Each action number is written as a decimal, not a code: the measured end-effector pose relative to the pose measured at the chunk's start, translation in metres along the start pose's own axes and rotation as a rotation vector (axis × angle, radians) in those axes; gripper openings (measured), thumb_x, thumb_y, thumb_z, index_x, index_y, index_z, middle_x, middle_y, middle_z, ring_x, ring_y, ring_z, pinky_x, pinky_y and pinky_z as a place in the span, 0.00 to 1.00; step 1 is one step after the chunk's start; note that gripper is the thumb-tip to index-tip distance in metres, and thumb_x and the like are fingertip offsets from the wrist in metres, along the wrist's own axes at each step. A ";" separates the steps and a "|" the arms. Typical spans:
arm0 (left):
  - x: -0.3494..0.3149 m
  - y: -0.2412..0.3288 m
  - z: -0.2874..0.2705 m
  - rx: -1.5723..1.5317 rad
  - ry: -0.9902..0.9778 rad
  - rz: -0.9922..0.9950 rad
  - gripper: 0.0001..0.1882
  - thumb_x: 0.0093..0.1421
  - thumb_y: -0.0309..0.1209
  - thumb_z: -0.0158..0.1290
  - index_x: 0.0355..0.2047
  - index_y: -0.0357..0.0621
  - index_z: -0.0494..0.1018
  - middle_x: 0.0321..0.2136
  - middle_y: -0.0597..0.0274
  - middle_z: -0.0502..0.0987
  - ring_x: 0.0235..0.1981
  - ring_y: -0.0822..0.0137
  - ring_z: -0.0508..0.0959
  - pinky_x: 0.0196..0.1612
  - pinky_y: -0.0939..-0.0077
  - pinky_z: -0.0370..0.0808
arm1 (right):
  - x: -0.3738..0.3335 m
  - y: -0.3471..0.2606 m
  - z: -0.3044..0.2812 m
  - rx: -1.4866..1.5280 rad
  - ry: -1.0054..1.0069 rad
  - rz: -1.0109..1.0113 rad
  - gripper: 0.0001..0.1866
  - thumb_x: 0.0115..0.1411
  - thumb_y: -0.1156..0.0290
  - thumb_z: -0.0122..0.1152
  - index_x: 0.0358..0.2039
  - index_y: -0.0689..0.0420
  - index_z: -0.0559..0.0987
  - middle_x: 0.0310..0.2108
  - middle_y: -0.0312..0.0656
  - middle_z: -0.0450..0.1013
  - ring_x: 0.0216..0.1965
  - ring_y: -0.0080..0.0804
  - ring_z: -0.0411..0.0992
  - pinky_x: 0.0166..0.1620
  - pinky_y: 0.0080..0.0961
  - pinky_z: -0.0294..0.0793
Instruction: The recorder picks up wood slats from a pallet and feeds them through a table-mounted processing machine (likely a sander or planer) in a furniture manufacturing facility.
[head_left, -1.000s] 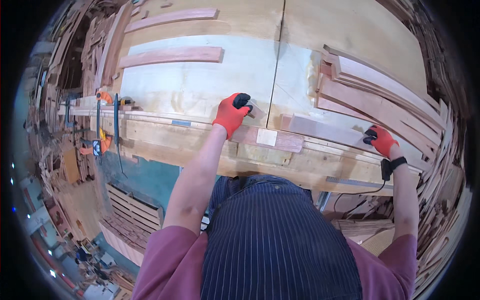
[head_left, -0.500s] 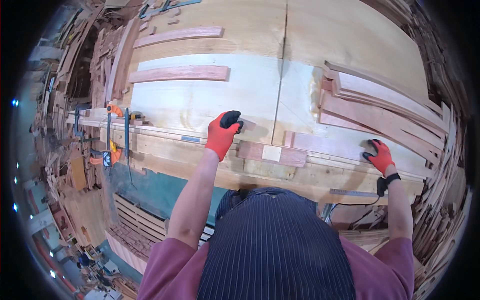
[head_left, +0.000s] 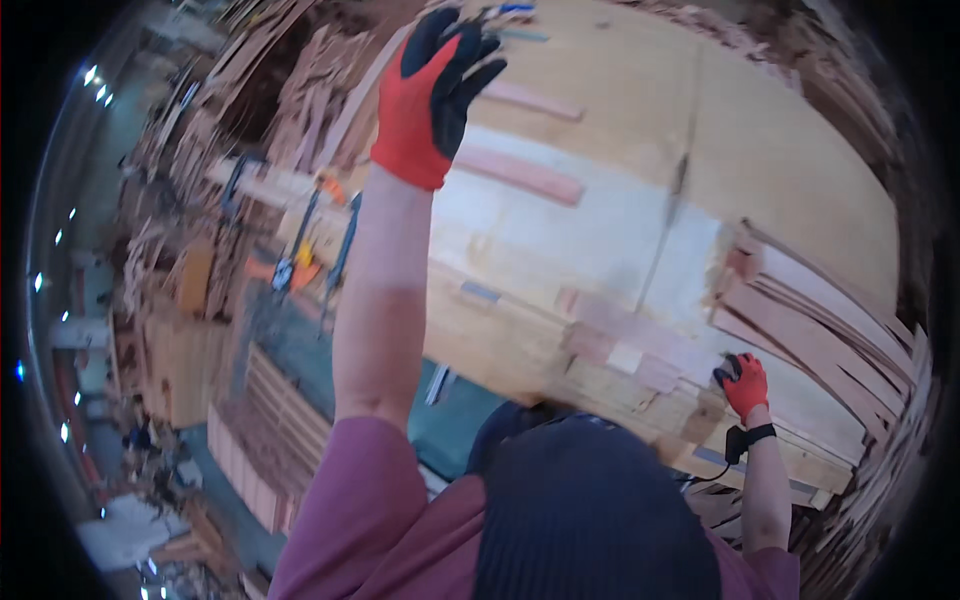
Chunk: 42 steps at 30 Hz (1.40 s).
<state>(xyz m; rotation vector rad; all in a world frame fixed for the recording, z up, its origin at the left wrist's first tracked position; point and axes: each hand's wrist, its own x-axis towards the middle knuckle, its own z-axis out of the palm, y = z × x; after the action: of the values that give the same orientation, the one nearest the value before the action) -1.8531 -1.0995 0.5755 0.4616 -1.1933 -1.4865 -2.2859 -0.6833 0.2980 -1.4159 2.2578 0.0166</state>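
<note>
My left hand [head_left: 432, 95], in a red and black glove, is stretched out high over the far left of the workbench. Its fingers are apart and I see nothing held in them. In a matching glove, my right hand [head_left: 743, 386] is low at the right, its fingers curled at the right end of a pinkish wooden board [head_left: 640, 325]. That board lies along the front of the bench, just behind a shorter wood block [head_left: 587, 345] with a pale square patch [head_left: 626, 357]. Blur softens the fingertips and the board's edges.
Two wooden strips [head_left: 520, 175] lie on the bench [head_left: 800, 130], one behind the other. Long boards [head_left: 800, 335] are stacked at right. Clamps with orange parts [head_left: 300, 262] grip the front left edge. Slatted wood [head_left: 285, 400] stands on the floor; offcuts crowd both sides.
My left hand has risen far forward and opened from its curled shape. Relative to the block, the board has shifted left, with my right hand at its end. The whole view has turned.
</note>
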 end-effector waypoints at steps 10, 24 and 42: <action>-0.272 0.044 -0.210 0.230 0.900 -0.217 0.25 0.72 0.37 0.54 0.64 0.38 0.67 0.58 0.49 0.74 0.55 0.50 0.78 0.60 0.52 0.77 | 0.052 -0.249 0.029 -0.042 -0.031 -0.259 0.23 0.56 0.62 0.71 0.51 0.56 0.80 0.51 0.47 0.74 0.57 0.46 0.71 0.59 0.40 0.72; -0.425 0.012 -0.284 0.133 1.268 -0.382 0.25 0.70 0.32 0.56 0.64 0.40 0.66 0.56 0.47 0.75 0.53 0.49 0.79 0.57 0.55 0.79 | 0.084 -0.374 0.054 -0.118 -0.043 -0.300 0.21 0.57 0.64 0.67 0.52 0.56 0.81 0.54 0.45 0.73 0.58 0.44 0.70 0.59 0.41 0.72; -0.215 -0.123 -0.117 1.449 -0.609 -0.198 0.46 0.54 0.42 0.69 0.70 0.41 0.63 0.63 0.44 0.69 0.67 0.45 0.65 0.70 0.49 0.60 | 0.045 -0.275 -0.036 0.402 -0.048 -0.380 0.37 0.61 0.51 0.67 0.65 0.58 0.71 0.61 0.53 0.71 0.64 0.51 0.68 0.66 0.39 0.68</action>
<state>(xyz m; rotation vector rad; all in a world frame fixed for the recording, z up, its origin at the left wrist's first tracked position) -1.7552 -0.9716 0.3539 1.1203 -2.7095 -0.6503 -2.0811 -0.8588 0.3761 -1.5642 1.7882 -0.4910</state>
